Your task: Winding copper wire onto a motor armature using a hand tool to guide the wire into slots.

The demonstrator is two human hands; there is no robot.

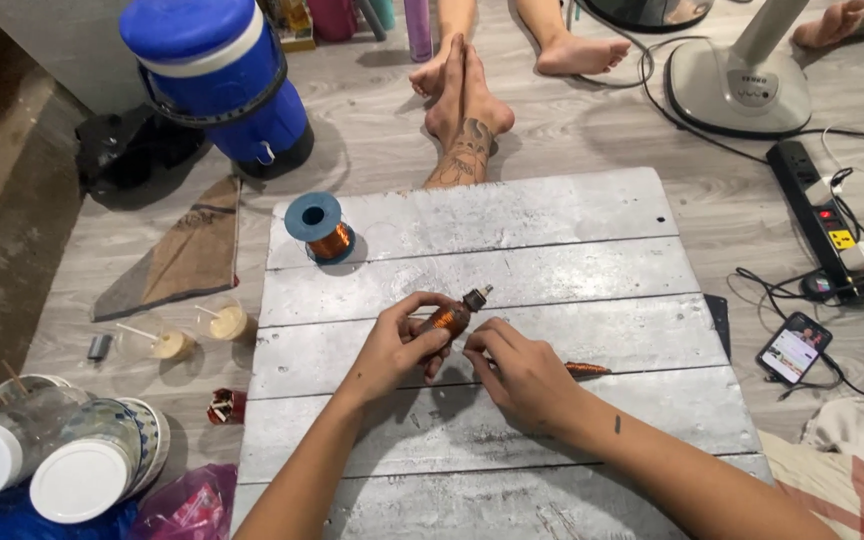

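The left hand (pixel 392 345) is curled tight around a copper-wound coil (pixel 449 317), held just above the grey board (pixel 552 280). The right hand (pixel 517 375), fingers pinched nearly closed, touches the coil's lower end. A blue spool of copper wire (pixel 320 228) stands at the board's far left corner.

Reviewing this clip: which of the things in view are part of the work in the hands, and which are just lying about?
Part of the work:
- left hand gripping the copper-wound rotor
- right hand pinching at its winding
- blue spool of copper wire
- small copper coil beside the right hand
- grey plank board

Lying about:
- blue water cooler
- pedestal fan base
- power strip
- phone
- two drink cups
- white-lidded jars
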